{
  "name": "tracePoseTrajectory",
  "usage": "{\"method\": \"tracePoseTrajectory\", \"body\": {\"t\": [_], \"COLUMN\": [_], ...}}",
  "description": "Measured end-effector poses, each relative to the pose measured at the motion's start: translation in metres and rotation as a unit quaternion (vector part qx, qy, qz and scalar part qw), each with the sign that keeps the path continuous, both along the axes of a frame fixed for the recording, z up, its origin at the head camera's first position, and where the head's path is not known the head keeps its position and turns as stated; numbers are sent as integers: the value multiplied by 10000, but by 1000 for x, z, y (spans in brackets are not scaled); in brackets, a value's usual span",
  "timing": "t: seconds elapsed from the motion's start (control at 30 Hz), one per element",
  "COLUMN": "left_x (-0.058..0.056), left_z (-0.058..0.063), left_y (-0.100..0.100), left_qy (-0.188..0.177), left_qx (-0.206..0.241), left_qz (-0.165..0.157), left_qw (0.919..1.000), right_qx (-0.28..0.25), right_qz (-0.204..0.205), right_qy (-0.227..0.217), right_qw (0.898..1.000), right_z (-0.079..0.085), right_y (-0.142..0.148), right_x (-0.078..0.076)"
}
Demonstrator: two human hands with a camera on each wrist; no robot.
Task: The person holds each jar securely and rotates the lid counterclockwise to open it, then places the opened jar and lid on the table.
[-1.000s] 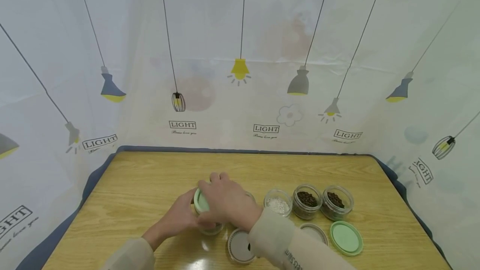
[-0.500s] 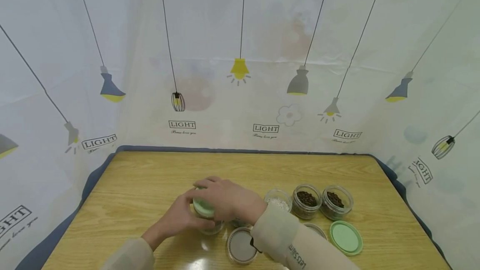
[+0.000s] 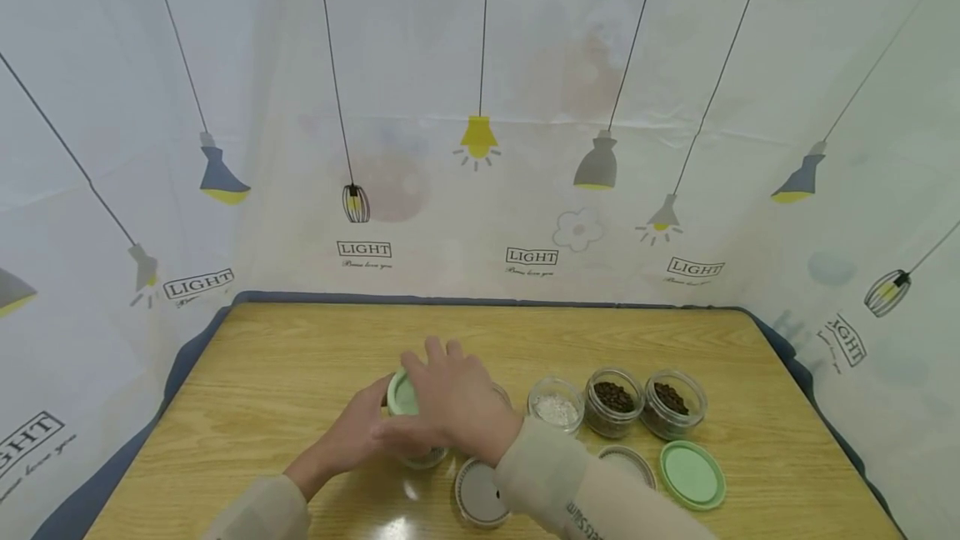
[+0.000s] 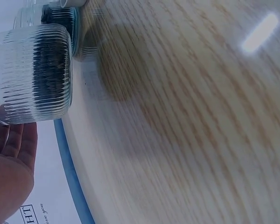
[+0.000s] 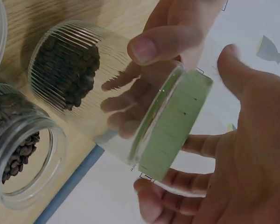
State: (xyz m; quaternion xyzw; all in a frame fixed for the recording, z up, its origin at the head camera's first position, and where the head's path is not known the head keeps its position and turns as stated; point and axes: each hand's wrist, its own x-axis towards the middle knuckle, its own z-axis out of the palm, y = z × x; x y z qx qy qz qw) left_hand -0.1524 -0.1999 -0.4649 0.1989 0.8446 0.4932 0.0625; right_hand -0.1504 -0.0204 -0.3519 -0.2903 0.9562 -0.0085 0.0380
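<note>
My left hand [image 3: 352, 440] grips a ribbed glass jar [image 5: 67, 65], its thumb and fingers around the upper wall. Dark coffee beans fill the bottom part of the jar, which is tilted in the right wrist view. A light green lid [image 5: 177, 123] sits on the jar's mouth. At the lid is my right hand [image 5: 252, 140], its thumb held apart from the rim and its fingers loosely spread around the far side. From the head, the right hand [image 3: 461, 402] hides part of the lid and of the jar behind it.
An uncovered jar of coffee beans [image 5: 28, 140] stands close beside the held one. Further right are a jar of white grains [image 3: 556, 408] and two bean jars [image 3: 613, 400]. A green lid [image 3: 692, 475] and two greyish round lids [image 3: 480, 492] lie in front on the wooden table [image 3: 300, 357].
My right hand first turned over the lid with fingers closed around it, then turned back, its fingers lifting and spreading. My left hand has stayed in place on the jar.
</note>
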Motion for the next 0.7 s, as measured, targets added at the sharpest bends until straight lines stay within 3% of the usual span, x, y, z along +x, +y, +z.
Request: {"method": "tracePoseTrajectory", "body": {"t": [0.1,0.23,0.43,0.7], "left_x": [1,2,4,4], "left_z": [2,5,5,4], "left_y": [2,4,5,5], "left_qy": [-216,-637,-731,-812], "left_qx": [57,125,205,305], "left_qz": [69,160,82,24], "left_qw": [9997,9978,9971,9962], "right_qx": [-134,-81,245,7], "right_qz": [-6,397,1195,1461], "right_qy": [-170,-345,-600,-1070], "right_qw": [9998,9986,9907,9835], "right_z": [-2,-1,4,5], "right_y": [-2,-1,2,5], "right_x": [-1,-5,-8,-11]}}
